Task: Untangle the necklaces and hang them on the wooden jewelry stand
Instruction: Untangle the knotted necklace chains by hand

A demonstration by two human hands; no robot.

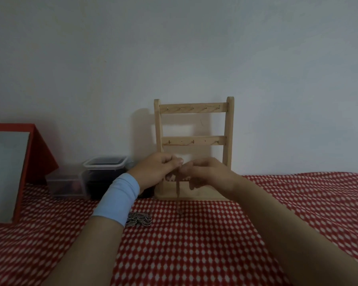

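Observation:
A wooden jewelry stand (194,124) with two hooked crossbars stands against the wall on the red checked cloth. In front of its lower part, my left hand (159,170) and my right hand (207,172) meet and pinch the top of a brownish necklace (177,188), which hangs straight down between them almost to the cloth. A tangled heap of silver necklaces (140,218) lies on the cloth just right of my left wrist, partly hidden by its blue wristband. No necklace hangs on the stand's hooks.
Left of the stand sit a lidded plastic tub (105,164) with dark contents and a smaller clear box (65,183). A red-framed mirror (10,170) leans at the far left. The red checked cloth (215,244) spreads across the foreground.

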